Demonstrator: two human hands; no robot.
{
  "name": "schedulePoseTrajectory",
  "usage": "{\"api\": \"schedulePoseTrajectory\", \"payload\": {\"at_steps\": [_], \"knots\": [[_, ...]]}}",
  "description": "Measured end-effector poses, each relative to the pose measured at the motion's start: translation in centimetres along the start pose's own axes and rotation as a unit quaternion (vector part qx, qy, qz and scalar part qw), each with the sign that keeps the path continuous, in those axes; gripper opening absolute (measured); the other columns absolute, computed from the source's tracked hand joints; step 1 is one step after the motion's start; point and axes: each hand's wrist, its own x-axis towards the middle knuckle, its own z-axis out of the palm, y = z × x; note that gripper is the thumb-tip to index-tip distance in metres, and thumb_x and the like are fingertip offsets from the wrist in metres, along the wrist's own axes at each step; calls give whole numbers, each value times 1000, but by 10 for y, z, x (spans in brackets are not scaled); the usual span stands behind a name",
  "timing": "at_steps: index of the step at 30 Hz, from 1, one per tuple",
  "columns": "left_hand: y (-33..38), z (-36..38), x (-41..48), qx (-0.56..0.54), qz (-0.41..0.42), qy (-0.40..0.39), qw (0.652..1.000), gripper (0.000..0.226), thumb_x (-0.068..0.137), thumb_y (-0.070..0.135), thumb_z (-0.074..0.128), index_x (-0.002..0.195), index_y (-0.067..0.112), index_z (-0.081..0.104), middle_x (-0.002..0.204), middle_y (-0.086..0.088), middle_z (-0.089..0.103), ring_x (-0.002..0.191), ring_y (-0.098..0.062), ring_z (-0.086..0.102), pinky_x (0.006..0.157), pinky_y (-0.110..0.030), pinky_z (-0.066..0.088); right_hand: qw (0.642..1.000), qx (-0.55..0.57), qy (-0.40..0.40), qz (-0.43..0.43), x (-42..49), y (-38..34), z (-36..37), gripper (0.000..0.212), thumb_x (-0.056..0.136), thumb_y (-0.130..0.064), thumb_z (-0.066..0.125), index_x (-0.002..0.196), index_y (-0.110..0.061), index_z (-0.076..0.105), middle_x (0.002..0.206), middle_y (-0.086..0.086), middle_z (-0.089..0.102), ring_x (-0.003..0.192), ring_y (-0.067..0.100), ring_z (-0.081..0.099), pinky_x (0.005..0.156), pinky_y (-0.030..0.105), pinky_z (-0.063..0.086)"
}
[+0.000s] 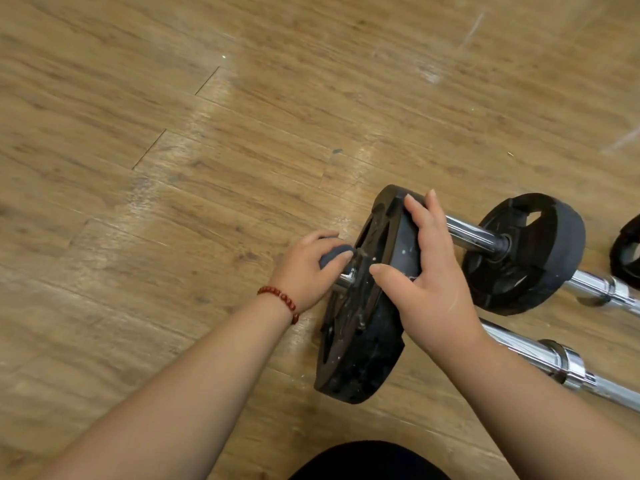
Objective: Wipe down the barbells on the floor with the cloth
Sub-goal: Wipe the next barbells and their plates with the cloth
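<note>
On the wooden floor (173,168) the barbell's near weight plate (356,344) stands on edge, speckled white. The right hand (427,271) grips its rim. Left of the plate, the left hand (304,268) clutches the balled grey cloth (333,253) against the bar stub (346,278). Most of the wiping likely remains.

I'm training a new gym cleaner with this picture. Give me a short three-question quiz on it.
1. True or false: the left hand holds the grey cloth against the bar end.
2. What do the right hand's fingers grip? A) the far plate B) the near plate C) the second bar
3. Fill in: a beaded ___ circles the left wrist.
Key: 1 true; 2 B; 3 bracelet.
</note>
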Motion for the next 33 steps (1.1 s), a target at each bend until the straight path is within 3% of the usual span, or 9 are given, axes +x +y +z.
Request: {"api": "schedulePoseTrajectory", "payload": {"at_steps": [7,11,14,17,19,23,27,31,33], "knots": [[-12,4,-27,55,140,42,988,31,89,36,52,113,24,68,127,14,48,132,-8,31,111,-14,15,1000,-2,-1,-12,0,1,-2,78,79,-36,63,140,-47,16,154,-26,-3,138,-16,-2,98,-8,9],[1,-4,2,-67,-38,-22,997,13,90,31,60,101,31,68,112,9,61,106,-4,55,90,-21,42,1000,5,6,-15,-1,0,5,76,78,-34,60,139,-47,17,155,-24,-3,141,-12,-2,101,-6,8],[13,-10,11,-74,-105,-72,989,8,90,30,60,92,34,67,88,14,64,81,2,58,63,-12,40,1000,6,4,-12,-2,1,2,76,77,-35,60,139,-48,17,157,-23,-3,141,-12,-1,104,-2,10],[9,-4,-5,-121,-88,-11,989,11,88,27,61,93,36,66,102,11,62,94,-1,57,76,-15,44,1000,17,5,-13,-5,1,1,76,77,-33,60,139,-47,18,157,-23,-4,140,-13,-1,103,-2,12],[6,1,-11,-226,-163,47,959,15,86,24,63,95,34,68,105,7,65,99,-9,59,86,-26,48,1000,23,4,-21,-8,0,5,76,77,-31,61,138,-47,18,158,-22,-5,140,-13,-2,102,-4,12],[8,4,-2,-456,-361,46,812,33,80,30,63,110,16,65,104,-11,68,94,-27,65,86,-42,50,998,44,4,-32,-14,-1,11,77,78,-25,61,135,-52,18,158,-22,-5,141,-12,-2,102,-4,13],[11,22,-17,-529,-366,136,754,47,78,46,62,123,31,59,123,-5,62,112,-25,59,96,-44,48,998,51,18,-36,-14,0,10,74,76,-26,61,132,-53,21,158,-21,-2,141,-12,0,107,0,13],[11,25,-26,-596,-376,174,688,37,98,35,48,134,23,50,122,-10,62,101,-25,64,70,-34,55,997,57,19,-45,-12,0,12,72,76,-28,62,131,-51,23,156,-20,-1,140,-13,0,105,0,13],[10,17,-19,-603,-365,155,692,34,98,28,50,130,19,55,112,-11,66,92,-24,68,66,-34,57,997,57,23,-41,-8,2,13,72,75,-26,62,131,-51,25,157,-19,0,140,-13,1,108,2,13]]}}
